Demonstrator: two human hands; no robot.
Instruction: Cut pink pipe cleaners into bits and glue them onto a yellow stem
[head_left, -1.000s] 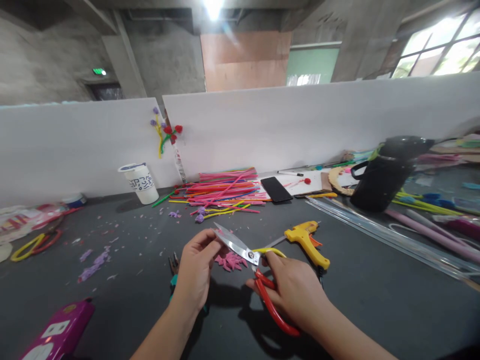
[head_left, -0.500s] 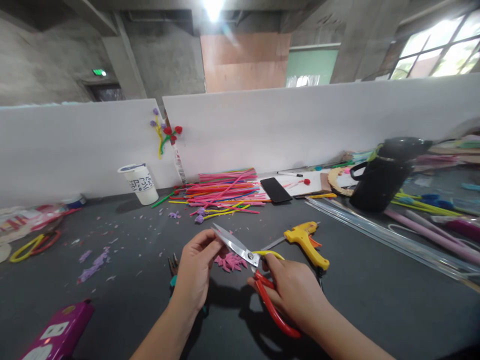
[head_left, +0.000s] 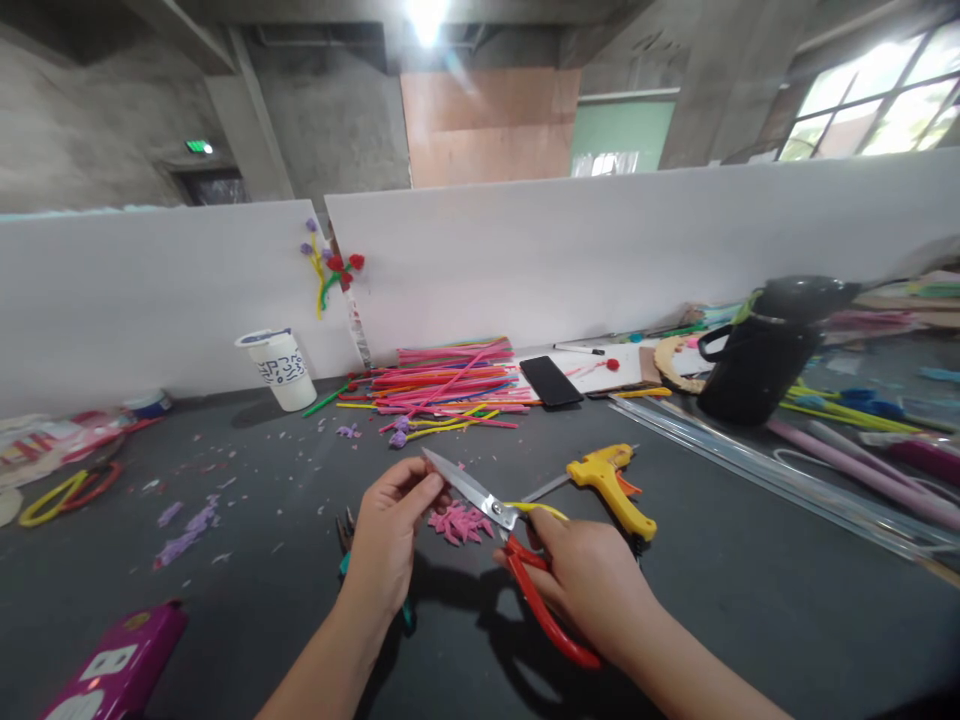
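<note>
My right hand (head_left: pixel 592 575) is wrapped round the red and yellow handles of a pair of scissors (head_left: pixel 480 497), whose steel blades point up and left, nearly closed. My left hand (head_left: pixel 390 535) pinches something small at the blades; what it is stays hidden behind the fingertips. A small heap of pink clippings (head_left: pixel 459 522) lies on the dark table right under the blades. A yellow glue gun (head_left: pixel 613 483) rests just right of the scissors.
A pile of coloured pipe cleaners (head_left: pixel 442 385) and a black phone (head_left: pixel 553 379) lie farther back by the white partition. A paper cup (head_left: pixel 280 365) stands at left, a black kettle (head_left: pixel 757 355) at right. Green pliers (head_left: pixel 346 535) sit under my left wrist, a magenta power strip (head_left: pixel 112 670) at bottom left.
Both hands and the scissors have shifted slightly up and left in view. Grips are unchanged.
</note>
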